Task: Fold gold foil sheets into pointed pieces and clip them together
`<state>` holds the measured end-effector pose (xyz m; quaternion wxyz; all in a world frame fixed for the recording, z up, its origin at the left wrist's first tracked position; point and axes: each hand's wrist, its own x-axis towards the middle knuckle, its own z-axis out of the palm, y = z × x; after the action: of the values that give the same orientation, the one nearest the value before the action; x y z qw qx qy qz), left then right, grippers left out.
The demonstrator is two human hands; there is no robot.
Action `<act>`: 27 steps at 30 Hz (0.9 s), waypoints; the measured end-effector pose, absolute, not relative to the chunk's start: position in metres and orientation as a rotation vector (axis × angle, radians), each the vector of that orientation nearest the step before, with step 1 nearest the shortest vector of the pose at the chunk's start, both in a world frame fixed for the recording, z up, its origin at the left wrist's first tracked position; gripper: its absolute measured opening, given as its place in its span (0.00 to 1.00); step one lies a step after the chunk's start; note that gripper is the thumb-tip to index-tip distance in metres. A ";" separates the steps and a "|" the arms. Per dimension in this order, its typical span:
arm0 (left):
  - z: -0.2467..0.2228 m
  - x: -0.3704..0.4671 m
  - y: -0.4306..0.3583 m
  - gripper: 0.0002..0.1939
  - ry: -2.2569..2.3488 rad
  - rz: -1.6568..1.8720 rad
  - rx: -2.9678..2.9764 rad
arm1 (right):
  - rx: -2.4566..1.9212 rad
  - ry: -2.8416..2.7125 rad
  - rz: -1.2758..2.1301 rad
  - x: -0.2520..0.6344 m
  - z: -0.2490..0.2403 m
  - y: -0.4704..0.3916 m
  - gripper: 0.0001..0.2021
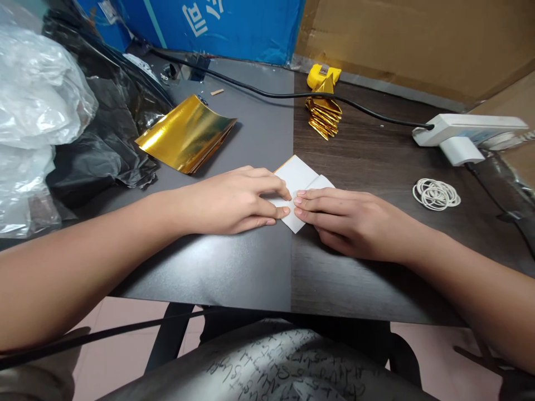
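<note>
A small sheet of paper [295, 170], white on top with a thin gold edge, lies on the table with a folded flap [324, 182] on its right side. My left hand [238, 200] comes from the left, its fingertips spread apart and pressing on the paper's left part. From the right, my right hand [355, 220] has its fingers close together over the folded side, holding it down. Its lower fingers are tucked under and partly hidden. Left of the paper and farther back lies a stack of gold foil paper [186, 133].
Folded gold pieces [325, 114] lie by a yellow tape measure [316, 78]. A black cable [259, 93] runs to a white power strip [472, 127]. White rubber bands [437, 194] sit at right. Plastic bags [37, 94] fill the left; boxes [251, 33] line the back.
</note>
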<state>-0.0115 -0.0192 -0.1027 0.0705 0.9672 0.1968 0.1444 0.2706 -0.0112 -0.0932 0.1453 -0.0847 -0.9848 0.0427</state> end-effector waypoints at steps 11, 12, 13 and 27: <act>-0.098 -0.009 -0.026 0.17 0.574 0.426 2.915 | -0.268 -2.785 0.113 0.270 -0.098 -0.011 0.15; -0.097 -0.009 -0.028 0.18 0.580 0.412 2.918 | -0.265 -2.776 0.122 0.270 -0.098 -0.011 0.15; -0.097 -0.008 -0.029 0.18 0.587 0.400 2.920 | -0.266 -2.770 0.128 0.270 -0.099 -0.011 0.15; -0.095 -0.001 -0.039 0.16 0.626 0.413 2.946 | -0.384 -2.723 0.088 0.271 -0.103 -0.014 0.16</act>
<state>-0.0014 -0.0387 -0.0945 0.0510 0.9678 0.2058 0.1356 0.2714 -0.0136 -0.1028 0.1938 -0.1368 -0.9709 0.0315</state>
